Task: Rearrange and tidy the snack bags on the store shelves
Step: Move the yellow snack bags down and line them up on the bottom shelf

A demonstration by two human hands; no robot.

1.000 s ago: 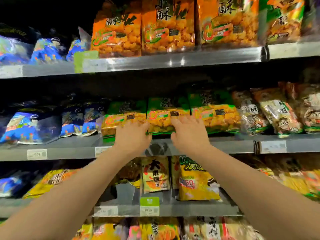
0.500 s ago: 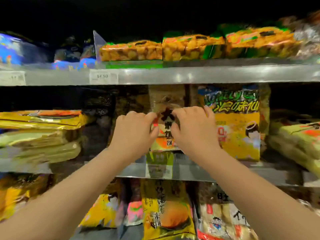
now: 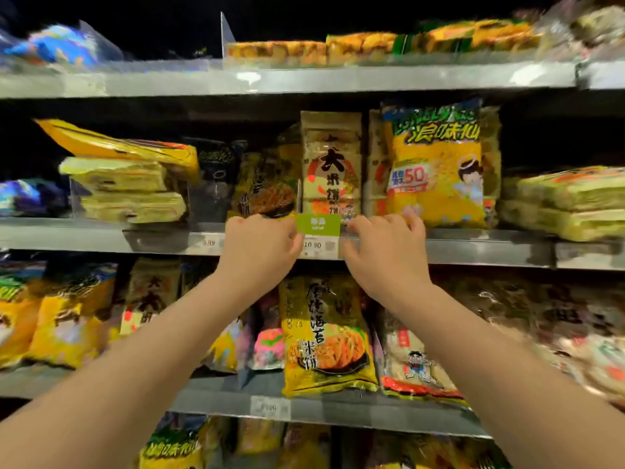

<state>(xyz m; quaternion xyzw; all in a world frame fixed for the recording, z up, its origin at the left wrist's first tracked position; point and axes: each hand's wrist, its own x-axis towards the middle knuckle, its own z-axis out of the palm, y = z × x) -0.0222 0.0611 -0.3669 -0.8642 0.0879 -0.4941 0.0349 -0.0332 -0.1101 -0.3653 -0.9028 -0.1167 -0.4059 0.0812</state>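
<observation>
A beige rice cracker bag (image 3: 331, 164) with a red ring and black characters stands upright on the middle shelf (image 3: 473, 248). To its right stands a yellow bag (image 3: 436, 170) marked 50, and to its left a dark yellow bag (image 3: 263, 187) leans. My left hand (image 3: 260, 245) and my right hand (image 3: 385, 248) hover at the shelf's front edge just below these bags, either side of a green tag (image 3: 318, 225). The fingers of both hands are loosely curled and nothing is held in them.
Flat yellow packs are stacked at the left (image 3: 128, 184) and right (image 3: 568, 201) of the middle shelf. The shelf below holds a yellow seaweed cracker bag (image 3: 324, 336) and other bags. Orange packs (image 3: 372, 45) lie on the shelf above.
My hands let go of the beige rice cracker bag and dropped to the shelf edge. The bag now stands upright. My view moved down from the shelf above.
</observation>
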